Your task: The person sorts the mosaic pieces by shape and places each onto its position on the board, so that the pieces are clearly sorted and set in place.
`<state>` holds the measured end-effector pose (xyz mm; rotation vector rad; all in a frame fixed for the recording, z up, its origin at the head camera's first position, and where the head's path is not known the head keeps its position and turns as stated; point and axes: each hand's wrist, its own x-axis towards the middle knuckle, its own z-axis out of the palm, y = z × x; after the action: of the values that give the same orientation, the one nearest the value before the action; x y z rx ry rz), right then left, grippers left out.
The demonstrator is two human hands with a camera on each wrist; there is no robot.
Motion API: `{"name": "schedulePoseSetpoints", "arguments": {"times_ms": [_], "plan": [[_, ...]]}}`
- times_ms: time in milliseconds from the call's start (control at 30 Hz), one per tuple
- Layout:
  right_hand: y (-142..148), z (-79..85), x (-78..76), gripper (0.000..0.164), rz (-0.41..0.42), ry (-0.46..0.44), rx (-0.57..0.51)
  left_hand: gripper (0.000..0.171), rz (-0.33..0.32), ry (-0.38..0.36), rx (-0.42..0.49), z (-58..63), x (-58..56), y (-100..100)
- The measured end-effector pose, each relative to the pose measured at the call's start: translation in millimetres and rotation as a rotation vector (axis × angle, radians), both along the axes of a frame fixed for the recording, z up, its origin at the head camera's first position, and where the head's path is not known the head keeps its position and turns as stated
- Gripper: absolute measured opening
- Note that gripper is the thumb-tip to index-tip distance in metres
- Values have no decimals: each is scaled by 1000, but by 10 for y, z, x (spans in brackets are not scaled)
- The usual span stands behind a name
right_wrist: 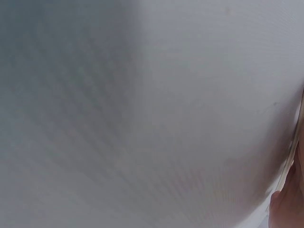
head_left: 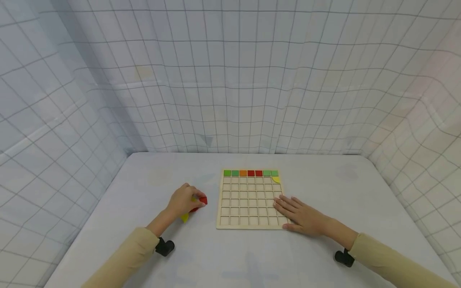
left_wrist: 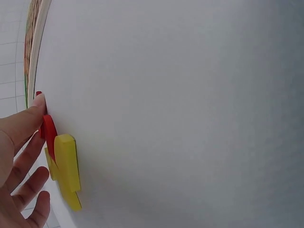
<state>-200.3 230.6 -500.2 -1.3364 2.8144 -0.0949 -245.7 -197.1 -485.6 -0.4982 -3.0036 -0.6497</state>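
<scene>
My left hand (head_left: 183,201) is left of a wooden grid board (head_left: 248,228), its thumb and a finger pinching a small red piece (head_left: 204,200) just above the table. Below those fingers, in the left wrist view, another red piece (left_wrist: 50,133) with a curved edge lies against yellow pieces (left_wrist: 69,164), partly hidden by the hand. Coloured squares (head_left: 251,173) in green, orange and red fill the board's far row. A yellow quarter-circle (head_left: 276,179) sits in the second row at the right. Flat with straight fingers, my right hand (head_left: 304,218) rests on the board's right edge.
A white cloth covers the table (head_left: 173,260). Checked curtains (head_left: 230,80) stand at the back and on both sides. Black wrist cameras (head_left: 165,247) hang under both sleeves. The right wrist view shows mostly white surface, with part of the hand at its right edge.
</scene>
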Motion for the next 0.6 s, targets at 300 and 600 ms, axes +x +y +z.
{"name": "schedulePoseSetpoints", "arguments": {"times_ms": [300, 600], "plan": [[4, -33, -5, 68, -9, -18, 4, 31, -5, 1, -10, 4, 4, -47], [11, -33, -11, 68, -11, 0, 13, 28, -49, 50, -14, 5, 5, -48]]}}
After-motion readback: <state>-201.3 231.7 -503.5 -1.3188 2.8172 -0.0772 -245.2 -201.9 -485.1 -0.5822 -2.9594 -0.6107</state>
